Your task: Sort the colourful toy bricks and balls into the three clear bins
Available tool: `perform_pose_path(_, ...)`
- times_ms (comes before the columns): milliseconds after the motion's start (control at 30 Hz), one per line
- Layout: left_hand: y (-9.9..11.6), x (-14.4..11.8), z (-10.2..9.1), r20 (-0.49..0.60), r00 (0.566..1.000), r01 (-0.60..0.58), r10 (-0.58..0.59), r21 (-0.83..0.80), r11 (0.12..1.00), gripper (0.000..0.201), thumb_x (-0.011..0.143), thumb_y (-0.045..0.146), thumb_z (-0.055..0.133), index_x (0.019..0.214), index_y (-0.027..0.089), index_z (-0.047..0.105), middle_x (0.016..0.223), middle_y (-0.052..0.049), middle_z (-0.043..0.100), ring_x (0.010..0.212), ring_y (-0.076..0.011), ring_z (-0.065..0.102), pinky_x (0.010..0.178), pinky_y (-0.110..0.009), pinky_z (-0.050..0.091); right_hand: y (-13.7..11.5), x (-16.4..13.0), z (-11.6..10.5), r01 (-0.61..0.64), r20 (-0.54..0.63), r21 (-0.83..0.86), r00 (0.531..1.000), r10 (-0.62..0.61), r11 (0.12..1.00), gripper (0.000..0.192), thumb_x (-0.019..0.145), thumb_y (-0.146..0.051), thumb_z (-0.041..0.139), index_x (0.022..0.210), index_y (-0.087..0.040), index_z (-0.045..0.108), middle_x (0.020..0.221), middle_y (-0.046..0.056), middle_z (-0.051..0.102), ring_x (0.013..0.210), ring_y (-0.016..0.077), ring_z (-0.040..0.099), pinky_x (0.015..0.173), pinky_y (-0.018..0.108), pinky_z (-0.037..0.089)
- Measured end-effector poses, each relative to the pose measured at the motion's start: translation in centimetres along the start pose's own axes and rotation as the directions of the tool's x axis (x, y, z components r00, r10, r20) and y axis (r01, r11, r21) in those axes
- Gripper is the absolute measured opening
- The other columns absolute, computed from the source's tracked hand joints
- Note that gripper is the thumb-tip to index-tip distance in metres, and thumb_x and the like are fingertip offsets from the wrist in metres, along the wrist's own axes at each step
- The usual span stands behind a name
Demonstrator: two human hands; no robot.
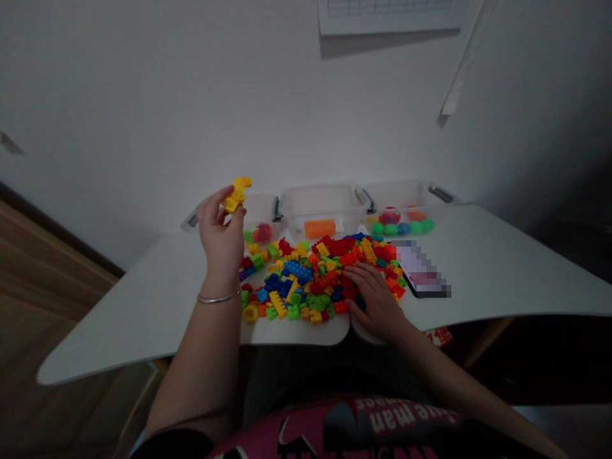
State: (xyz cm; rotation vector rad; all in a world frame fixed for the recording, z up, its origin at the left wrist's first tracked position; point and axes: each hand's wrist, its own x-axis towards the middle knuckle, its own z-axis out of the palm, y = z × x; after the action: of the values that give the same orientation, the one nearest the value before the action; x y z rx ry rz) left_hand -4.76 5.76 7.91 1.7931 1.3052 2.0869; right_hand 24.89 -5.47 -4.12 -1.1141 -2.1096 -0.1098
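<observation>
My left hand [220, 220] is raised at the left, above the white table. Its thumb and fingers pinch a yellow toy block [238, 194] of irregular shape with rounded bumps. Below and to the right of it spreads a pile of plastic building blocks [295, 273] in red, yellow, blue, green and orange. At the pile's right side lies my right hand [375, 296], palm down, with fingers stretched over red and orange blocks and the thumb apart. Its palm hides some of the blocks beneath.
Behind the pile, against the wall, stand a left clear bin [261, 205], a middle clear bin [322, 199] with an orange piece [320, 229], and a right clear bin [404, 194] with coloured balls. A phone [423, 271] lies right of the pile on the white table [497, 268].
</observation>
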Motion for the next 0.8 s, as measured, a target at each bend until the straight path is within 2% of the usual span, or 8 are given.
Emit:
perform_pose_path(133, -2.4, 1.2, 0.5, 0.050, 0.998, 0.044, -0.050, 0.105, 0.993, 0.040, 0.083, 0.015, 0.059, 0.122, 0.023, 0.063, 0.128, -0.009, 0.056, 0.101, -0.0174, 0.063, 0.083, -0.032, 0.058, 0.0, 0.0, -0.1, 0.013, -0.007, -0.005, 1.000, -0.013, 1.000, 0.051, 0.089, -0.027, 0.052, 0.139, -0.019, 0.046, 0.135, 0.012, 0.057, 0.133, 0.0304, 0.043, 0.111, 0.057, 0.038)
perform_pose_path(233, -3.4, 1.8, 0.5, 0.062, 0.996, 0.048, -0.068, 0.274, 0.960, 0.040, 0.082, 0.015, 0.058, 0.121, 0.020, 0.064, 0.121, -0.010, 0.062, 0.100, -0.0185, 0.063, 0.089, -0.034, 0.054, 0.0, 0.0, -0.1, -0.001, 0.004, 0.001, 1.000, 0.001, 1.000, 0.051, 0.089, -0.027, 0.051, 0.139, -0.020, 0.046, 0.136, 0.011, 0.057, 0.133, 0.0306, 0.043, 0.111, 0.058, 0.037)
perform_pose_path(367, -3.9, 2.0, 0.4, 0.161, 0.976, 0.031, -0.149, 0.573, 0.819, 0.038, 0.082, 0.022, 0.060, 0.119, 0.018, 0.067, 0.112, -0.010, 0.069, 0.102, -0.0242, 0.064, 0.101, -0.043, 0.045, 0.0, 0.0, -0.1, -0.004, 0.008, 0.001, 1.000, 0.004, 1.000, 0.051, 0.090, -0.028, 0.051, 0.140, -0.020, 0.046, 0.135, 0.011, 0.057, 0.133, 0.0303, 0.043, 0.112, 0.057, 0.037)
perform_pose_path(467, -4.2, 1.4, 0.7, 0.211, 0.951, 0.010, -0.226, 0.711, 0.703, 0.037, 0.087, 0.028, 0.053, 0.119, 0.020, 0.068, 0.103, -0.010, 0.072, 0.101, -0.0273, 0.065, 0.104, -0.049, 0.038, 0.0, -0.1, 0.0, -0.015, 0.017, 0.003, 1.000, 0.015, 1.000, 0.053, 0.089, -0.028, 0.051, 0.141, -0.021, 0.045, 0.135, 0.011, 0.057, 0.134, 0.0305, 0.042, 0.112, 0.057, 0.038)
perform_pose_path(600, -4.7, 0.3, 1.0, 0.290, 0.943, -0.139, -0.163, 0.789, 0.599, 0.041, 0.092, 0.031, 0.037, 0.108, 0.020, 0.073, 0.103, -0.013, 0.072, 0.106, -0.0315, 0.061, 0.109, -0.057, 0.026, -0.1, 0.0, 0.0, -0.015, 0.023, 0.000, 1.000, 0.015, 1.000, 0.054, 0.089, -0.028, 0.052, 0.142, -0.021, 0.044, 0.135, 0.011, 0.057, 0.134, 0.0308, 0.042, 0.112, 0.057, 0.038)
perform_pose_path(700, -5.0, -0.3, 1.0, 0.338, 0.932, -0.207, -0.130, 0.791, 0.576, 0.044, 0.093, 0.033, 0.034, 0.102, 0.020, 0.075, 0.107, -0.014, 0.070, 0.109, -0.0328, 0.057, 0.110, -0.059, 0.022, -0.1, 0.1, -0.1, -0.008, 0.023, -0.004, 1.000, 0.008, 1.000, 0.052, 0.089, -0.028, 0.052, 0.140, -0.020, 0.045, 0.136, 0.011, 0.057, 0.134, 0.0309, 0.042, 0.112, 0.057, 0.038)
perform_pose_path(800, -5.1, -0.7, 0.8, 0.342, 0.933, -0.220, -0.107, 0.782, 0.583, 0.044, 0.094, 0.035, 0.033, 0.104, 0.019, 0.074, 0.110, -0.014, 0.069, 0.111, -0.0331, 0.055, 0.111, -0.059, 0.021, -0.1, 0.1, -0.1, -0.005, 0.022, -0.003, 1.000, 0.005, 1.000, 0.052, 0.089, -0.028, 0.052, 0.140, -0.020, 0.045, 0.135, 0.011, 0.057, 0.134, 0.0305, 0.041, 0.112, 0.057, 0.038)
